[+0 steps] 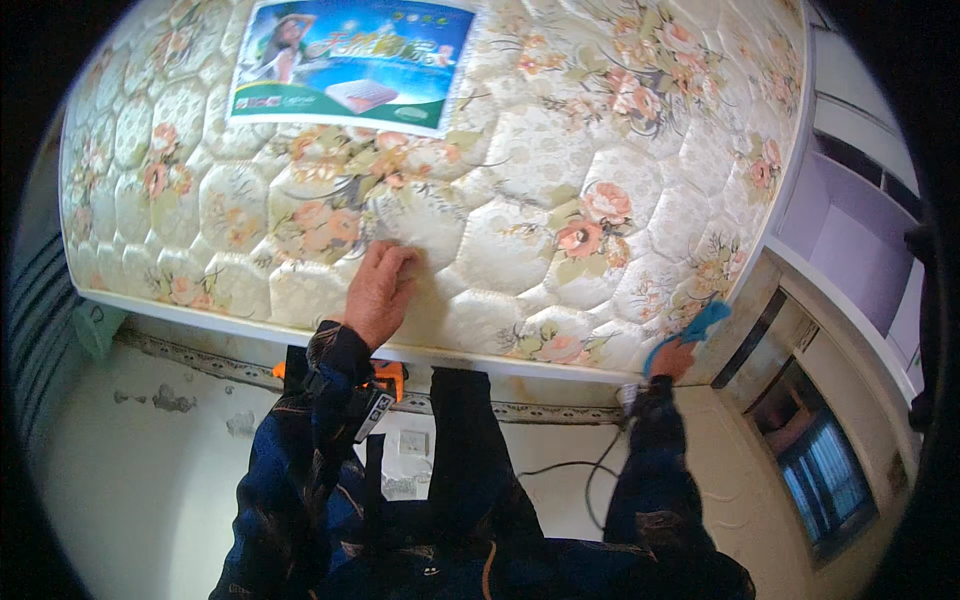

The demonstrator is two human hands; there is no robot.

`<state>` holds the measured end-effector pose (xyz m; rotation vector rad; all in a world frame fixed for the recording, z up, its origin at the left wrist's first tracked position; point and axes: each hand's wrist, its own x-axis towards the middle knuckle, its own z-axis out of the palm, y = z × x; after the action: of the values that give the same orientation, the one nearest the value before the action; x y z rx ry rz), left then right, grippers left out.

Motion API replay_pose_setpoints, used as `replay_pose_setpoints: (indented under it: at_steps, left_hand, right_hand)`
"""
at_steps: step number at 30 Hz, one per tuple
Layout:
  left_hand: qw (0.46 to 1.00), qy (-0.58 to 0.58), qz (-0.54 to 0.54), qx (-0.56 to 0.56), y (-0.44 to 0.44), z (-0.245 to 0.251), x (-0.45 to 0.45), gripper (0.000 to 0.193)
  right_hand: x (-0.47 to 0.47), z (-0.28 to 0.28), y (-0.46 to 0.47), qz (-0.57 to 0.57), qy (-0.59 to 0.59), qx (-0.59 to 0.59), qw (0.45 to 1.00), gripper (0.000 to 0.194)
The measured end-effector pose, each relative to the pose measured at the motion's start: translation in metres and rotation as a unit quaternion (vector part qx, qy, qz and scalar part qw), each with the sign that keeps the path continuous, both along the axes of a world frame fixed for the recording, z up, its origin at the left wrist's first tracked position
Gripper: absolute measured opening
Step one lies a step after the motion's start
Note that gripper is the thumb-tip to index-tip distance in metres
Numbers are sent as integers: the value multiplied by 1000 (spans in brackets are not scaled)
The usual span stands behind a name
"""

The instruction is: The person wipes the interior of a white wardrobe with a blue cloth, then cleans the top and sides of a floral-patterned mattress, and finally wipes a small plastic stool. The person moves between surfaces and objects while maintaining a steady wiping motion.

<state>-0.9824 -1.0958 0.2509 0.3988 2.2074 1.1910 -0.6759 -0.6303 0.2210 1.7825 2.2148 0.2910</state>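
A quilted mattress (502,247) with a pink-rose floral print spreads before me. Its white piped edge (225,313) runs across near my body. My left hand (381,292) rests on the quilting near that edge, fingers bent and close together. Its fingertips are partly hidden, and nothing shows in its grasp. At the mattress's near right corner, my right hand (673,358) grips a blue cloth (697,324). The cloth lies against the floral cover. A printed picture label (352,64) bearing writing is attached to the mattress farther away.
An orange object (390,379) shows beside my left sleeve. A dark cable (592,480) loops near my right arm. Below the mattress edge are a patterned border strip (540,412) and a wall socket (413,442). White-and-lilac shelving (847,247) stands at right.
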Motion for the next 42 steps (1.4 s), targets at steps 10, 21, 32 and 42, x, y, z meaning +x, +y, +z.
replay_pose_setpoints:
  at_steps: [10,21,32,42]
  left_hand:
    - [965,136,150,-167,-137,16,8,45]
    - [923,129,292,-215,-379,15,-11,42]
    - [931,4,339,-136,-482,18,-1,42]
    - [936,62,342,-59,-496,36,-29,42]
  right_hand:
    - [-201,24,-409,437,234,-259,829,36]
    - [-390,13,-493,535,221,-233,782,44]
    - [-416,11,-762,631,175,-342,674,35]
    - [-420,17,-612,473,226,-190,830,40]
